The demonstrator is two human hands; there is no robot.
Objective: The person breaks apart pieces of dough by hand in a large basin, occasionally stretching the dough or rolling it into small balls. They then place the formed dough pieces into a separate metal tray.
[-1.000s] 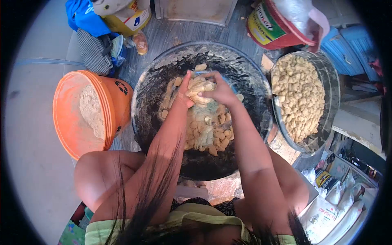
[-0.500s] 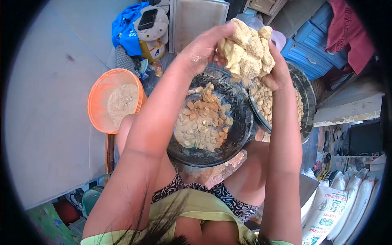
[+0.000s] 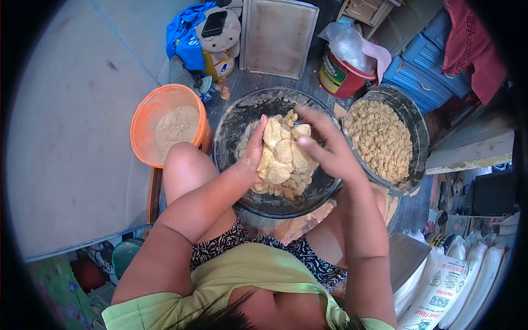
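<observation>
My left hand (image 3: 254,149) cups a large clump of dough pieces (image 3: 279,151) from its left side, fingers closed round it. The clump is pale yellow, dusted with powder, and made of several lumps stuck together. At its right side is my right hand (image 3: 333,148), slightly blurred, with thumb and fingers apart and the thumb tip right by the clump. Below both hands stands a round black basin (image 3: 231,181), its inside smeared with powder. Small flat dough pieces (image 3: 289,187) lie in it, partly hidden by the clump.
An orange bucket (image 3: 137,132) of powder stands at left. On the right, a dark round tub (image 3: 421,140) holds many small dough pieces (image 3: 379,143). Behind are a red bucket (image 3: 352,82) with plastic on top and a leaning metal tray (image 3: 279,38). Flour sacks (image 3: 440,286) stand lower right.
The clump has come down from high above the basins to low over the black basin. My right hand has moved off its side and spread; the left still holds it.
</observation>
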